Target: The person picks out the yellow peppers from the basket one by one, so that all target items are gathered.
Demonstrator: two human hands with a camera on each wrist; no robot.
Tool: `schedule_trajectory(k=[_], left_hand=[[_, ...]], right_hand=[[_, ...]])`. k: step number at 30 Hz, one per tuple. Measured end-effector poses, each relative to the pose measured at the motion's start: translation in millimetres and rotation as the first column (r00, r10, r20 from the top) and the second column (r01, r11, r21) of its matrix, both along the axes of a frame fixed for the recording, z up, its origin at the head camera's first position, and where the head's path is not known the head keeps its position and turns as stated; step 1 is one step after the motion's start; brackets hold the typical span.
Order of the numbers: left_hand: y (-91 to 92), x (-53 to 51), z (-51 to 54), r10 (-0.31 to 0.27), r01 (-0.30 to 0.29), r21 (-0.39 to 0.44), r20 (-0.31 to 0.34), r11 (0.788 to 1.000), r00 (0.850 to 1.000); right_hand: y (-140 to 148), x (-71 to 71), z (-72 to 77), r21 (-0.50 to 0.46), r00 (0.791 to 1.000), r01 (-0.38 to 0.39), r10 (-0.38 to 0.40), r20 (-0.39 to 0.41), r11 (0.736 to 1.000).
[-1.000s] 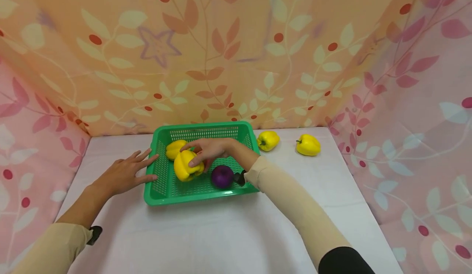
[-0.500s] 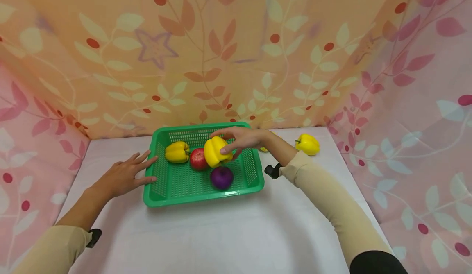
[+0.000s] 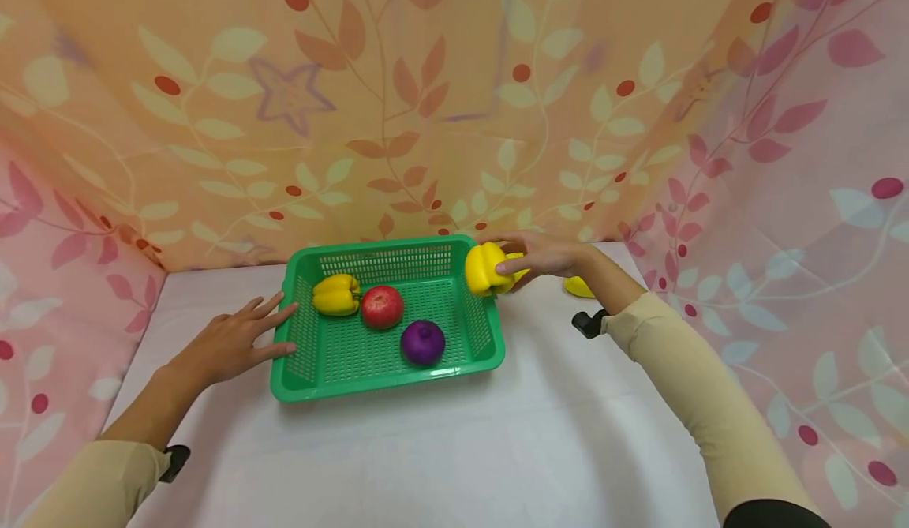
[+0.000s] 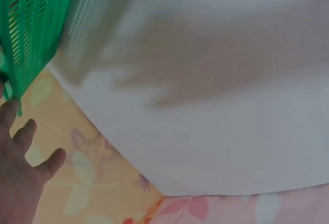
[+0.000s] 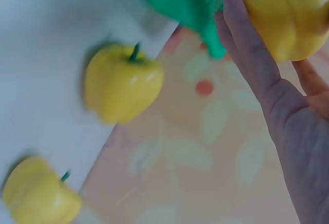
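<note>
Above the right rim of a green plastic basket (image 3: 387, 390), my right hand (image 3: 543, 256) grips a yellow bell pepper (image 3: 484, 269) between thumb and fingers; the right wrist view shows this pepper (image 5: 288, 18) with its green stem. My left hand (image 3: 230, 344) rests its spread, straight fingers on the basket's left rim. Inside the basket lie another yellow bell pepper (image 3: 336, 295) at the left, a red pomegranate-like fruit (image 3: 382, 307) beside it, and a purple onion (image 3: 423, 342) nearer the front.
On the white table (image 3: 398, 465), right of the basket, lie two more yellow bell peppers, a nearer one (image 5: 123, 82) and a farther one (image 5: 41, 193), partly hidden by my right hand and arm in the head view. Floral cloth (image 3: 398, 102) surrounds the table's back and sides.
My right hand has carried the yellow bell pepper rightward, from over the basket's middle to its right rim, uncovering the red fruit. The left hand has stayed on the left rim.
</note>
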State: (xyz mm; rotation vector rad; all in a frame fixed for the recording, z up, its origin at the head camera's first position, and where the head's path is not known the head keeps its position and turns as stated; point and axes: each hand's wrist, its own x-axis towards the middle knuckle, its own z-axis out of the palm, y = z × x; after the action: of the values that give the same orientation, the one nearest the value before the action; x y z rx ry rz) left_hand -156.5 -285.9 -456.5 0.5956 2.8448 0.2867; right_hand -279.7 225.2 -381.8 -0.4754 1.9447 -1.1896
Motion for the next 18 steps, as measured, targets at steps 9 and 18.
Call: schedule_trajectory(k=[9, 18], left_hand=[[3.2, 1.4, 3.7, -0.004, 0.004, -0.002, -0.007, 1.0, 1.0], [1.1, 0.4, -0.1, -0.002, 0.002, 0.003, -0.016, 1.0, 1.0]], right_hand=[[57.3, 1.6, -17.6, 0.005, 0.991, 0.121, -0.122, 0.047, 0.993], [93.3, 7.0, -48.2, 0.055, 0.956, 0.257, -0.262, 0.128, 0.965]])
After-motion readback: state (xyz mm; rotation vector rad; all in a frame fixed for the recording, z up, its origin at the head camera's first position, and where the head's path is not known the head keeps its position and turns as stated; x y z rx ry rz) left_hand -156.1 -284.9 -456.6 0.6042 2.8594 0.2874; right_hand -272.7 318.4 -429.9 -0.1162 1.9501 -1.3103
